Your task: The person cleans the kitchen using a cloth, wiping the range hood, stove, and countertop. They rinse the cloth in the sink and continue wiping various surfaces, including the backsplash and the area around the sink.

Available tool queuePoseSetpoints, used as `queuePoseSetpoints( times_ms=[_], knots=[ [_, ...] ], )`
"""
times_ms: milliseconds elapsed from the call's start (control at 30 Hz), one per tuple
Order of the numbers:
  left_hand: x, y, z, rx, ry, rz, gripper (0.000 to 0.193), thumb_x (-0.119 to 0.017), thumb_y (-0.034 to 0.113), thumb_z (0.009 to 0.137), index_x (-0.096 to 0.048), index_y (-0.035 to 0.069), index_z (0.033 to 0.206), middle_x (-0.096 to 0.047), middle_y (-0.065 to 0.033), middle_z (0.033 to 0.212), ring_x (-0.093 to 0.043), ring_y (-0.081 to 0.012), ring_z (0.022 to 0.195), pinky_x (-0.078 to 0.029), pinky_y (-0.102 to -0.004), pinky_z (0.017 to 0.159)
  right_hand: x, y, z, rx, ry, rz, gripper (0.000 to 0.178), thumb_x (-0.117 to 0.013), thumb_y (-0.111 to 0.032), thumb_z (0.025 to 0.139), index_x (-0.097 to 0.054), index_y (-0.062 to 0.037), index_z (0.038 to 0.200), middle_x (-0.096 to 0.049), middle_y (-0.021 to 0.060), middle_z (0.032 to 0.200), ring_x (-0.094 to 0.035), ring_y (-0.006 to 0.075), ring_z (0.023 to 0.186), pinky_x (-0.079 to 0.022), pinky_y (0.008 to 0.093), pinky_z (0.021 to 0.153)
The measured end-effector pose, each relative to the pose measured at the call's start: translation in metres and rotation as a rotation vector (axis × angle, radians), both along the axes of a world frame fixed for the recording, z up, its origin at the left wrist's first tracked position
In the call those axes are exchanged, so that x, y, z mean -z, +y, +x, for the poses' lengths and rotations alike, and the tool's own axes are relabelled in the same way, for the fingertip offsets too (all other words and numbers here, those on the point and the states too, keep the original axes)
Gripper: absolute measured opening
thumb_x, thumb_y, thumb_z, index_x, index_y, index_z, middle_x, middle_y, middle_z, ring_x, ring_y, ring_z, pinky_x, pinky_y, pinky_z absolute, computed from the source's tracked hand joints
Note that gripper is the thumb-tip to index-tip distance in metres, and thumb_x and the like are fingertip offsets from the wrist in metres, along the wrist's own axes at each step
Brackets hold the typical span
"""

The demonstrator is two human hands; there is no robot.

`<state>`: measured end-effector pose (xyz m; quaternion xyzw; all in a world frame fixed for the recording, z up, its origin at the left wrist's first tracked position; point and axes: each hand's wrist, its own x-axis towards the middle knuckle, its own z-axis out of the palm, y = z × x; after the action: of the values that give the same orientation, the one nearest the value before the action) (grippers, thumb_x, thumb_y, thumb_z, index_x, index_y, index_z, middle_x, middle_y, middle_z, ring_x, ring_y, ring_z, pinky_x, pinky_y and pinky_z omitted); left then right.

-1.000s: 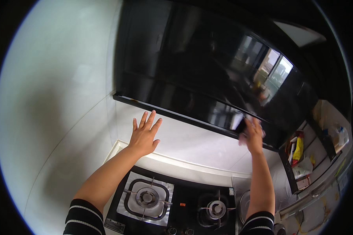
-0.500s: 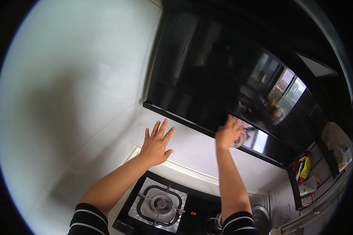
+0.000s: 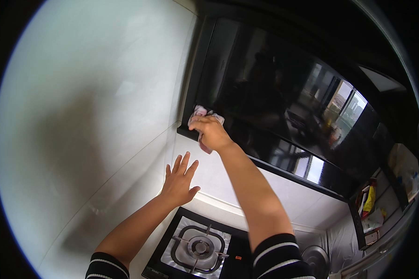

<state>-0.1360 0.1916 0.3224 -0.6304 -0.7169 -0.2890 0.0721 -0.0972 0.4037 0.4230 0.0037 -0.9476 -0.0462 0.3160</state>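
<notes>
My right hand [image 3: 211, 132] presses a pink and white cloth [image 3: 200, 111] against the lower left corner of a glossy black range hood panel [image 3: 260, 93]. Part of the cloth hangs below the fingers. My left hand [image 3: 176, 183] is empty, its fingers spread, in front of the pale wall beneath the hood's left end. A gas hob [image 3: 199, 249] with a round burner and a black pan support lies below both hands. My right forearm hides part of the hob and the hood's lower edge.
A pale wall [image 3: 93, 102] rises along the left side. On the right, an open shelf [image 3: 368, 214] holds several packets, one of them yellow. A round metal lid [image 3: 315, 258] stands near the hob's right side. The hood's panel reflects a window.
My right hand has swept left along the hood's lower edge with the cloth, from the middle to the left corner. My left hand has dropped slightly lower.
</notes>
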Motion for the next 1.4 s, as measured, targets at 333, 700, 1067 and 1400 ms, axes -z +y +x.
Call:
queuePoseSetpoints(
  times_ms=[333, 700, 1067, 1400],
  knots=[
    [-0.084, 0.068, 0.044, 0.004, 0.06, 0.204, 0.094, -0.077, 0.02, 0.077, -0.022, 0.014, 0.152, -0.002, -0.0132, 0.161, -0.012, -0.0382, 0.146, -0.019, -0.0598, 0.113, -0.124, 0.006, 0.164, 0.558, 0.498, 0.831, 0.034, -0.062, -0.017, 0.076, -0.069, -0.0182, 0.11, -0.053, 0.0053, 0.129, -0.05, 0.0343, 0.115, -0.043, 0.0451, 0.088],
    [-0.155, 0.122, 0.114, -0.059, 0.051, 0.09, 0.097, -0.075, 0.022, 0.081, -0.011, 0.017, 0.155, 0.009, -0.0099, 0.161, -0.001, -0.0306, 0.149, -0.011, -0.059, 0.116, -0.167, 0.141, 0.564, 1.296, 0.983, 0.444, 0.046, -0.063, -0.02, 0.078, -0.06, -0.0038, 0.121, -0.056, 0.0174, 0.128, -0.055, 0.0331, 0.115, -0.044, 0.0412, 0.097],
    [-0.165, 0.149, 0.175, -0.097, 0.241, 0.263, 0.1, -0.079, 0.017, 0.074, -0.016, 0.01, 0.153, 0.003, -0.02, 0.159, -0.004, -0.039, 0.147, -0.013, -0.0644, 0.112, -0.181, 0.029, 0.219, 0.442, 0.587, 0.739, 0.043, -0.06, -0.021, 0.08, -0.065, -0.0134, 0.122, -0.048, 0.0089, 0.138, -0.038, 0.0396, 0.131, -0.033, 0.0509, 0.107],
    [-0.195, 0.185, 0.278, 0.024, 0.454, 0.387, 0.094, -0.075, 0.027, 0.079, -0.019, 0.018, 0.154, 0.0, -0.0154, 0.161, -0.002, -0.0392, 0.148, -0.009, -0.0665, 0.111, -0.182, 0.095, 0.519, 0.948, 0.836, 0.732, 0.066, -0.074, -0.016, 0.069, -0.055, -0.0218, 0.131, -0.045, 0.0128, 0.14, -0.04, 0.0425, 0.127, -0.035, 0.053, 0.102]
  ],
)
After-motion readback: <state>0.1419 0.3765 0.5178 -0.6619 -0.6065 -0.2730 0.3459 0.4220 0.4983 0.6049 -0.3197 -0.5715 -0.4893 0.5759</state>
